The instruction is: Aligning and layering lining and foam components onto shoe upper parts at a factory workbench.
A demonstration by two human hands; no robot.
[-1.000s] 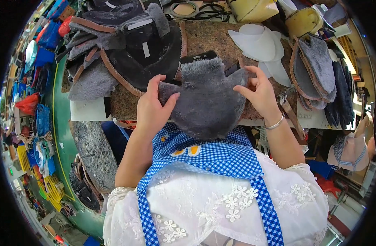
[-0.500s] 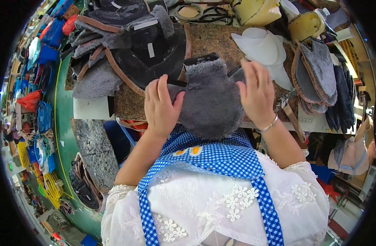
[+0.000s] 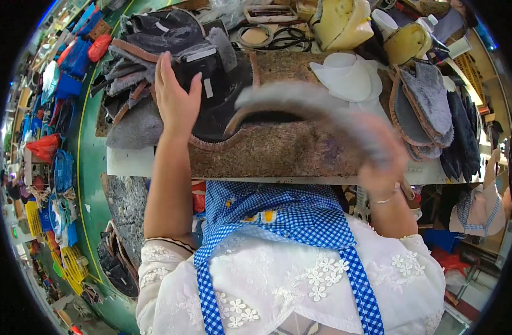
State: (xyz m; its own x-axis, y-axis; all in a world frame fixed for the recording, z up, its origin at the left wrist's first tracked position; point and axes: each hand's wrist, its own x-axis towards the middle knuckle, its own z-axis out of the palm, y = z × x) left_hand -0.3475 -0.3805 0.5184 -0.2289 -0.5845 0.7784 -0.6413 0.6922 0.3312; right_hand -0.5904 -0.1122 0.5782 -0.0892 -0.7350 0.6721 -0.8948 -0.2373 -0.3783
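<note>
My left hand is open, thumb and fingers apart. It hovers over or rests on the black-faced, fur-backed pieces with brown stitched edges; contact cannot be told. My right hand, smeared by motion, grips one end of a grey fur piece. That piece arches leftward above the worktable, its fur on the upper side and its far end near the black piece. It is too blurred to show its full shape.
White sheet cut-outs lie at the back of the brown work board. Fur pieces and dark strips are stacked at the right. Yellow cut-open containers and a tape roll stand behind. Another person is at the far right.
The dark grey fur piece held low by both hands is gone from the front edge. My left hand has moved up and left. My right hand has swung right with a grey fur piece.
</note>
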